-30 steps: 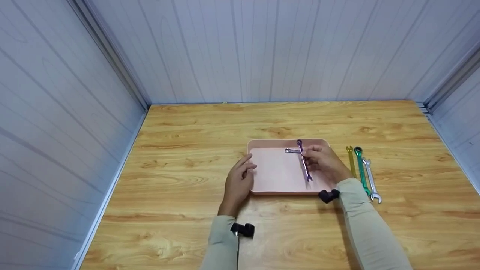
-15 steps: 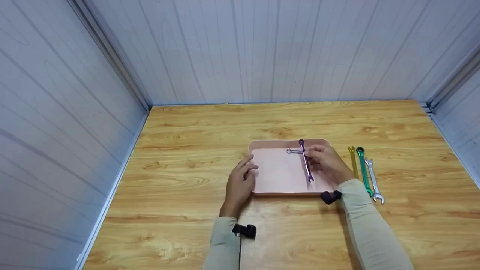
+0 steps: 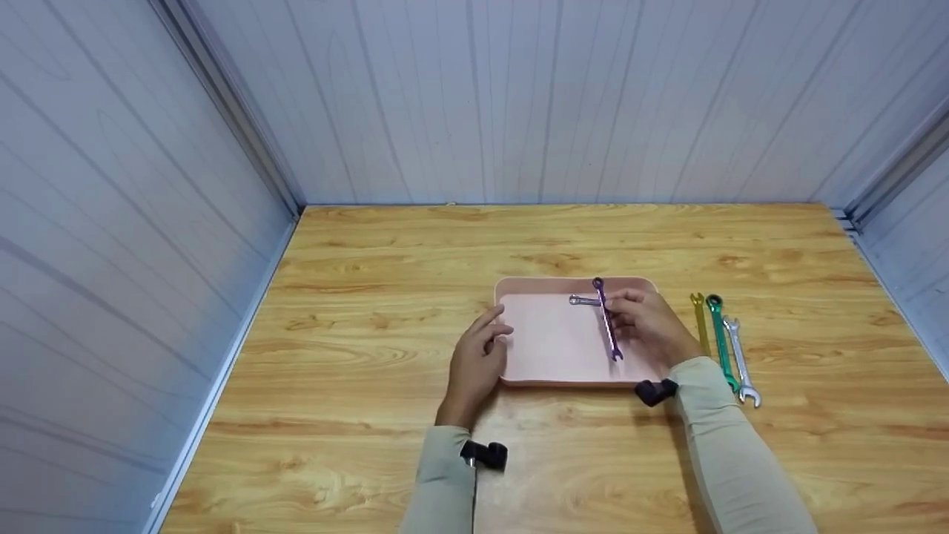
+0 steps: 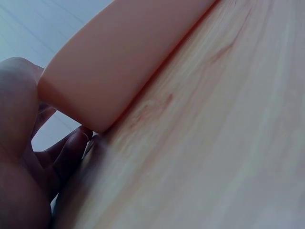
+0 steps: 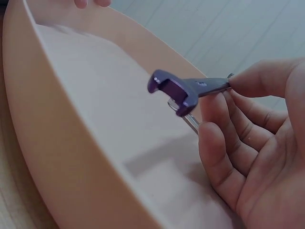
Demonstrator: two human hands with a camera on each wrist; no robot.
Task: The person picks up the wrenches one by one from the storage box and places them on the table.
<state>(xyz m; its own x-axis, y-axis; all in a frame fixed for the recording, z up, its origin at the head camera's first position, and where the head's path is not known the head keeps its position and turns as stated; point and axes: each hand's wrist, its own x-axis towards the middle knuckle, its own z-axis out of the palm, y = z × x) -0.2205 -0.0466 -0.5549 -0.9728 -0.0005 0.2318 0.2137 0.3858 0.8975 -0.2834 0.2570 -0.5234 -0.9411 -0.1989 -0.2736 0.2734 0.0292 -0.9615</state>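
In the head view my left hand (image 3: 477, 361) holds the left side of a shallow pink tray (image 3: 549, 383), with its fingertips over the rim. My right hand (image 3: 646, 320) pinches a purple combination wrench (image 3: 608, 324) between thumb and fingers, above the right part of the tray. In the right wrist view, the wrench's open-ended jaw points toward the camera and casts a shadow on the tray floor. Behind it shows a small silver wrench (image 3: 583, 300), partly hidden by the purple wrench and my fingers; whether those fingers touch it, I cannot tell.
On the wooden table (image 3: 356, 319), right of the tray, lie a yellow wrench (image 3: 700, 325), a green wrench (image 3: 721, 337) and a larger silver wrench (image 3: 739, 360), side by side. My right forearm is close beside them. Panelled walls (image 3: 474, 104) enclose the table at the back and sides.
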